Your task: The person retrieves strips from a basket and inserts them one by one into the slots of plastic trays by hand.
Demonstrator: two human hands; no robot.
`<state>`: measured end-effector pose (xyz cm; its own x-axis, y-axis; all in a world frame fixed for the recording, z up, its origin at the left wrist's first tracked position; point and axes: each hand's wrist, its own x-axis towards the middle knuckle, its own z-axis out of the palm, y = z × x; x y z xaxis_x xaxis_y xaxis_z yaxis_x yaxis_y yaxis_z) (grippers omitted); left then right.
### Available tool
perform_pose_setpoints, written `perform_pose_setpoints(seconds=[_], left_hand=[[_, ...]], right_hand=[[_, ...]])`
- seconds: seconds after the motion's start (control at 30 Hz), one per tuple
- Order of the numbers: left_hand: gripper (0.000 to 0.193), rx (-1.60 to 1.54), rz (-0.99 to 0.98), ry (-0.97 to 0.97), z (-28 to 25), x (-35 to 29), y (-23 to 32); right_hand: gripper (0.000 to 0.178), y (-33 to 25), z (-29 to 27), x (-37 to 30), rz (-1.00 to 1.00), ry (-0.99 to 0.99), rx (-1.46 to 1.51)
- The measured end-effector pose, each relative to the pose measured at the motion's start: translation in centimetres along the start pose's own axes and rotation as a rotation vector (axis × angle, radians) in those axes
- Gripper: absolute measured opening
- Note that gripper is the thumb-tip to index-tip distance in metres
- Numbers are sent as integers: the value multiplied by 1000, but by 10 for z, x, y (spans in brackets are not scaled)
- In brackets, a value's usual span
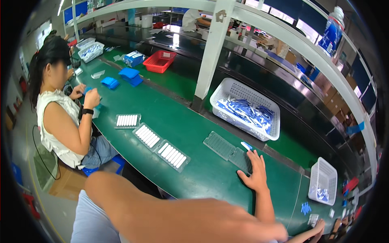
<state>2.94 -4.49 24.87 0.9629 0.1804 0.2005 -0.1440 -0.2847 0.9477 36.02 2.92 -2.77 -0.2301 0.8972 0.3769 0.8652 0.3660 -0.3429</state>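
Fingers (256,158) stretched long and a little apart, thumb jutting wide to the side: that's our right hand (256,175), palm down over the green table (210,182), and we read the clock from it! Toward 10 o'clock lies the clear tray (221,146), two ribbed sections end to end, the nearer one partly behind our hand; whether we press on the plastic, we cannot tell. Just past the fingertips, between 11 and 12, one blue-and-white stick (246,146) lies loose beside the tray.

Down at 6, our left hand (255,231) looms huge and blurred, close to the lens, and we cannot tell whether its fingers are spread or pinching anything. Up at 12 we've got a white perforated basket (243,90) heaped with blue-and-white pieces (247,113).

Swing round to 9 and look: loaded trays (179,168) in a slanting row, lined with white sticks (171,155)! Past them, at 10, a co-worker (60,109) sits working on something light blue. At 11, farther off, we spot a red bin (160,62). And at 3, a smaller white basket (322,174) with a few pieces at its near end.
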Motion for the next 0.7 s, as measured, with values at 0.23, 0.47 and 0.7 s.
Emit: perform_pose_setpoints(seconds=[0.23, 0.47, 0.7], left_hand=[[32, 1139, 245, 253, 39, -2, -44], [14, 1396, 344, 278, 39, 41, -9], [12, 746, 546, -499, -20, 109, 7]], right_hand=[[80, 2, 3, 1, 6, -19, -5], [81, 1, -1, -1, 17, -6, -24], [80, -2, 14, 7, 16, -27, 16]])
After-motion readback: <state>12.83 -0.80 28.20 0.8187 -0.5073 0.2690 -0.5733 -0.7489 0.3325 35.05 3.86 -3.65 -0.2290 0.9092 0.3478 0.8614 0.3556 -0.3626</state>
